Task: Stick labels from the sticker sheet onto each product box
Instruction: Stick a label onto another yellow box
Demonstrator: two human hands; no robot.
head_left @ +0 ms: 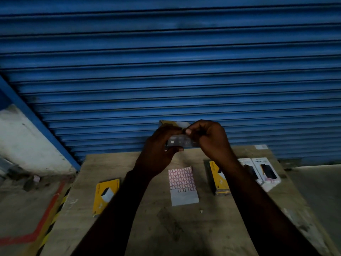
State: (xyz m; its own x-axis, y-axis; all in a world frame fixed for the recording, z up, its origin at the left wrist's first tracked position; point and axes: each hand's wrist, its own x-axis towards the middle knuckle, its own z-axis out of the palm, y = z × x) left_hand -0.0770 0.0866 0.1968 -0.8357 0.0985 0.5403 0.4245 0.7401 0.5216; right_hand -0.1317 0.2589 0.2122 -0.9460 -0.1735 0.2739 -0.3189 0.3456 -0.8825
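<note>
Both forearms reach up over the wooden table (184, 228) and meet above its far edge. I see the left hand (156, 152) gripping the product box (181, 141), fingers curled over its top and thumb under its lower edge. The right hand (208, 139) pinches thumb to forefinger at the box's upper right edge; I cannot tell if a label sits between them. Below lie the sticker sheet (182, 185), a yellow box (105, 194) at left, another yellow box (218, 180) partly behind the right forearm, and two white boxes (265, 172). A blue shutter (166, 61) stands behind. The held box's long axis runs left to right, dark printed face toward me.
</note>
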